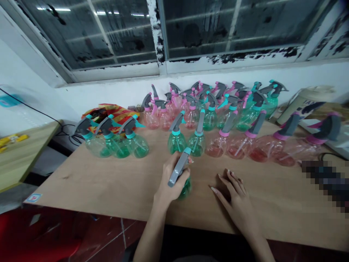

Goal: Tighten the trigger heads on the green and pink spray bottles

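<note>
My left hand (172,178) is wrapped round the neck of a green spray bottle (185,189) near the table's front edge. Its grey and teal trigger head sticks up above my fingers, and much of the bottle is hidden behind the hand. To the right, my right hand (236,198) rests on the wooden table (109,185) with fingers spread and nothing in it. Just beyond my hands stand two green spray bottles (176,142), followed rightward by a row of pink spray bottles (216,145).
Three green spray bottles (118,145) stand at the left. Behind the front row, many pink and green bottles (209,116) crowd toward the wall. A red and yellow bag (120,114), a light-coloured bag (305,103) and a red seat (35,236) lie around the edges.
</note>
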